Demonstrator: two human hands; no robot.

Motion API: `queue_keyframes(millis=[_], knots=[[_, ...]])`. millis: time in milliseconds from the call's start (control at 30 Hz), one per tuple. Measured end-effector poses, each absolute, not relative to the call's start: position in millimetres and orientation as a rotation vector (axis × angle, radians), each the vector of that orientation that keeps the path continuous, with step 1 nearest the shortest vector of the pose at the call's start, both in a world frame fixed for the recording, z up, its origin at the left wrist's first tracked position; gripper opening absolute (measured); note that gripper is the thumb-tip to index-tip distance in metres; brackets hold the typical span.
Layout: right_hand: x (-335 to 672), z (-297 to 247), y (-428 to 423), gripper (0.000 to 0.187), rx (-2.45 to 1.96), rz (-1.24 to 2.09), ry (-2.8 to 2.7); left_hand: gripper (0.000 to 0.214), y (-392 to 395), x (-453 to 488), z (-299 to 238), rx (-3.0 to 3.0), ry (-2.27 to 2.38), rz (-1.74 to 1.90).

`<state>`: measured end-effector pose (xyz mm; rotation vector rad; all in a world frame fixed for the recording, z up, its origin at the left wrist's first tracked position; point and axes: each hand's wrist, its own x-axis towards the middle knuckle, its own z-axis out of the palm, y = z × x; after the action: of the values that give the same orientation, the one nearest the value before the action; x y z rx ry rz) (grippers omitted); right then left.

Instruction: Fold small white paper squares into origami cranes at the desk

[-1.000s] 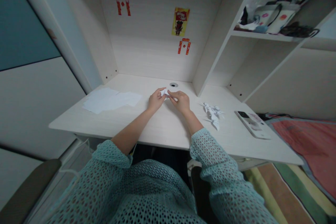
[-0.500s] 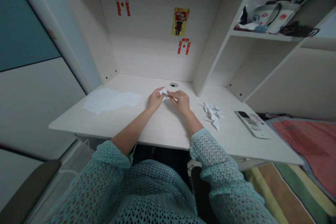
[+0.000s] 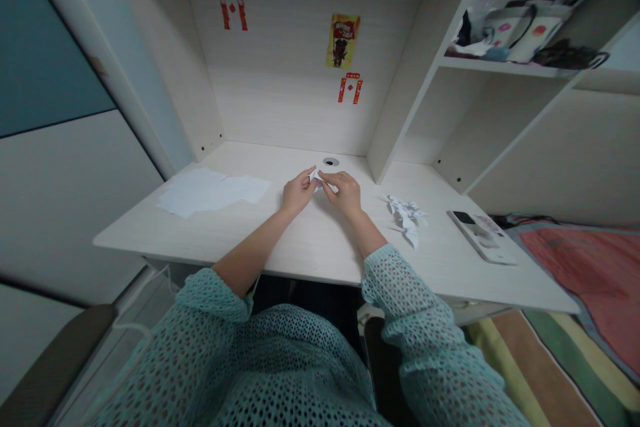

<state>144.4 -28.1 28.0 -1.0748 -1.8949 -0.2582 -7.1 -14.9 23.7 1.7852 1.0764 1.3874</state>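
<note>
Both my hands meet at the middle of a pale wooden desk [image 3: 320, 247]. My left hand [image 3: 296, 192] and my right hand [image 3: 344, 192] each pinch a small folded piece of white paper [image 3: 315, 177] between fingertips, holding it just above the desk. The paper is mostly hidden by my fingers. My forearms are bare, with teal knit sleeves pushed up near the elbows.
Flat white paper sheets [image 3: 210, 191] lie at the left of the desk. Several folded white paper figures [image 3: 406, 215] sit to the right of my hands, and a white remote control [image 3: 481, 236] lies further right. A round cable hole [image 3: 331, 161] is behind my hands. Shelves with bags stand at upper right.
My fingers have shifted slightly on the small paper; the hands stay in the same place on the desk.
</note>
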Motion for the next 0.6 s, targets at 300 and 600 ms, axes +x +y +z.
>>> queue_keyframes(millis=[300,600], knots=[[144.0,28.6,-28.8,0.032,-1.126,-0.317,-1.865,0.058,-30.8,-5.0,34.7,2.152,1.326,1.134],[142.7,27.8,-30.7,0.033,-1.157,-0.346,-1.867,0.055,-33.9,-4.0,36.1,2.325,1.375,1.059]])
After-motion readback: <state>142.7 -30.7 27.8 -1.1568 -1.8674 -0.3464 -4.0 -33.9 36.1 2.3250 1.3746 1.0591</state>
